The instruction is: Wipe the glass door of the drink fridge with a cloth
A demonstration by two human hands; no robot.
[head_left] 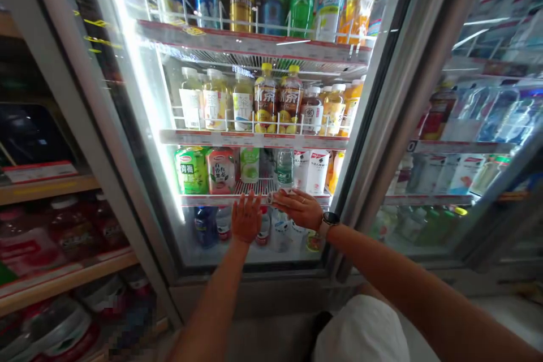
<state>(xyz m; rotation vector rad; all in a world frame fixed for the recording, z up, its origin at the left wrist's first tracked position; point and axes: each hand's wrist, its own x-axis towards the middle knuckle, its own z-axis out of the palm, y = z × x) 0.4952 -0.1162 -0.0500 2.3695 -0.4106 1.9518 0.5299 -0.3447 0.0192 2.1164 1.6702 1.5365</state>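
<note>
Your left hand (246, 218) is open, fingers spread and pointing up the cooler, below and to the left of the green-labelled bottle (285, 168). Your right hand (303, 209) sits just below that bottle, fingers stretched out toward the left; you cannot tell from here whether they close on anything. The right is the nearer of the two.

The bottle lies beyond your right fingertips, its long axis upright; whether they touch its base is unclear. It is on the shelf whose front rail (212, 200) runs below it. A pale green bottle (250, 165) is to its left, with a red package (221, 171) farther left. White cartons (318, 171) are close on its right, and yellow-capped tea bottles (266, 99) line the shelf above it.
</note>
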